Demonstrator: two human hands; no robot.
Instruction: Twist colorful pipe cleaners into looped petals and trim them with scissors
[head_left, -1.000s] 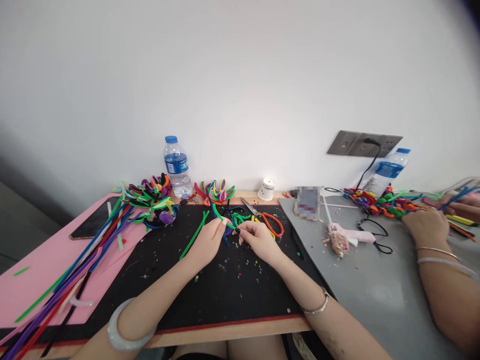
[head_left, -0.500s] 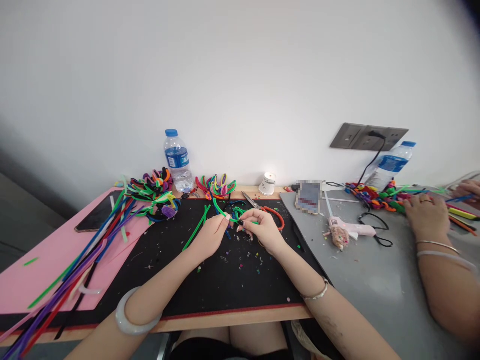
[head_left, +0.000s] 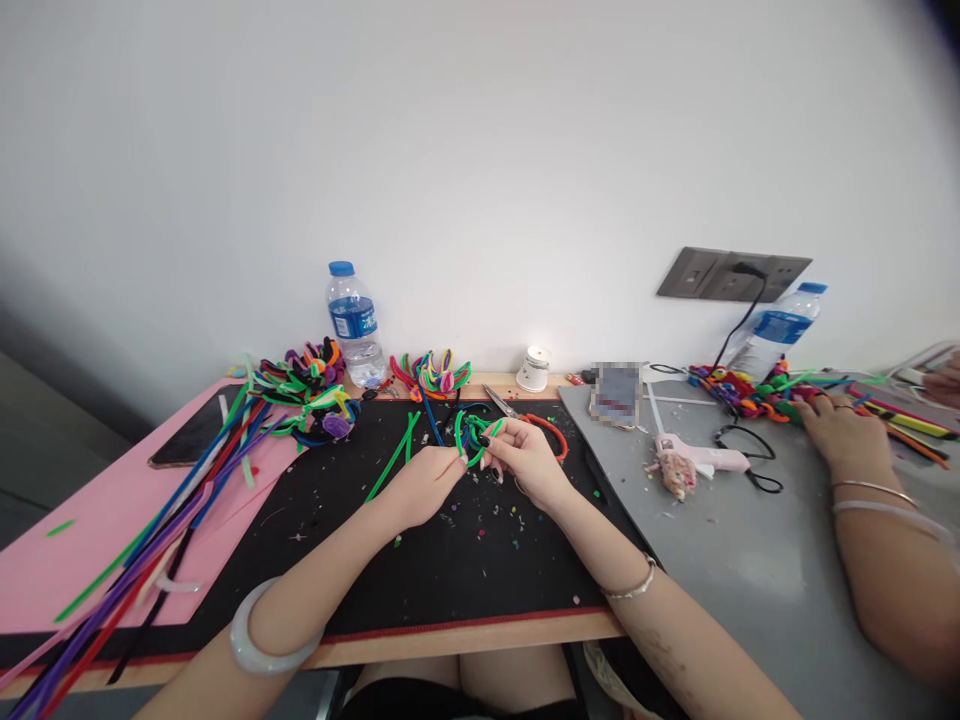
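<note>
A green pipe cleaner [head_left: 460, 432] curves up in a bent loop between my two hands, over the black mat [head_left: 450, 570]. My left hand [head_left: 436, 478] is closed, pinching the lower part of the loop. My right hand [head_left: 526, 460] pinches its other end, thumb and fingers together. Just behind the fingertips lie blue and green pieces, partly hidden by the hands. Orange-handled scissors [head_left: 551, 432] lie beyond my right hand. Two green strips [head_left: 394, 460] rest on the mat to the left of my left hand.
Colourful pipe-cleaner bundles [head_left: 300, 385], a water bottle [head_left: 356, 330] and a paper cup [head_left: 534, 368] stand along the wall. Long pipe cleaners [head_left: 180, 500] cross a pink sheet [head_left: 97, 530] holding a phone. Right: a glue gun [head_left: 701, 455] and another person's hand [head_left: 844, 435].
The green pipe cleaner, stretched between my hands before, is now bent into an upright loop. My left hand has shifted slightly right and down. The other person's far hand has moved right.
</note>
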